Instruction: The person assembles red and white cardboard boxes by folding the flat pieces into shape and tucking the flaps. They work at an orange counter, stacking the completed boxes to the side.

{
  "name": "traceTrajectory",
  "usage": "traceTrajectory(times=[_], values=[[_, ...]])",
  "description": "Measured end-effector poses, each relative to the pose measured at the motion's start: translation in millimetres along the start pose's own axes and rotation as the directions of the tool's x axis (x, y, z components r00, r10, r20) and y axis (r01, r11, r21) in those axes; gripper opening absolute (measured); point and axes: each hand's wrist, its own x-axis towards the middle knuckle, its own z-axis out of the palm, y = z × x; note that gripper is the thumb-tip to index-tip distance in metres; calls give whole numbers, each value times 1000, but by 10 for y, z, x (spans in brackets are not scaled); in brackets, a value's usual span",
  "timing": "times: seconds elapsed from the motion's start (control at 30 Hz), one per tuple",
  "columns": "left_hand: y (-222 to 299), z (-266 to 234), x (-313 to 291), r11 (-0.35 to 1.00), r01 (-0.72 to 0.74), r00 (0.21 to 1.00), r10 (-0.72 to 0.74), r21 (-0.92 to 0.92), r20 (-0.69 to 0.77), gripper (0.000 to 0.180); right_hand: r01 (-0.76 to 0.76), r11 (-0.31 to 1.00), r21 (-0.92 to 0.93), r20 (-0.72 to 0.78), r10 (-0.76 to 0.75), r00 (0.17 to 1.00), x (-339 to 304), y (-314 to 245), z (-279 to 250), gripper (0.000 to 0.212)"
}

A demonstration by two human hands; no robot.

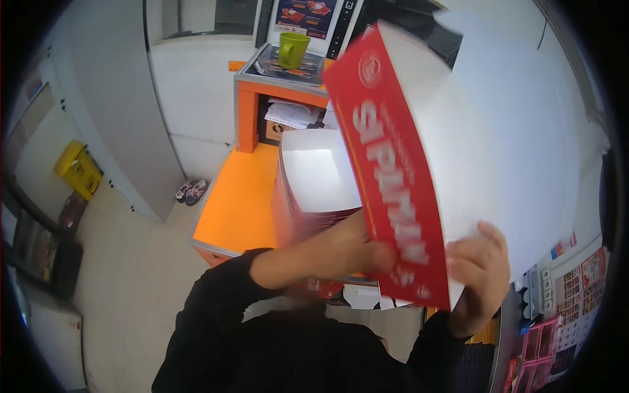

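Note:
A red cardboard food carton (393,164) with white lettering and a white inside is tilted up before me, smeared a little by motion. My left hand (370,249) grips its lower left part, with the thumb side against the red panel and the other fingers mostly hidden. At the lower right end, my right hand (481,265) holds the carton's edge with bent fingers. Behind it, a stack of nested cartons (321,177), white inside and red outside, stands on the orange counter (239,190). The held carton hides the stack's right side.
A green mug (293,50) stands on the raised orange shelf (246,114), with papers (291,112) in the compartment below. Shoes (192,191) lie on the floor by the wall. Far left is a yellow bin (78,169). Pink racks (540,347) are at the lower right.

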Motion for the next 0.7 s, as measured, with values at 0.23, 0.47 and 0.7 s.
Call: traceTrajectory(times=[0.23, 0.47, 0.7], values=[[-244, -147, -185, 833, 139, 948, 44, 535, -315, 61, 65, 965, 256, 314, -146, 938, 813, 10, 199, 31], [-814, -83, -183, -365, 208, 949, 301, 908, -97, 40, 77, 978, 194, 465, -161, 871, 936, 240, 717, 34], [-849, -62, -152, -422, 253, 918, 388, 871, -79, 26, 146, 987, -66, 559, -85, 825, 922, 220, 1067, 13]])
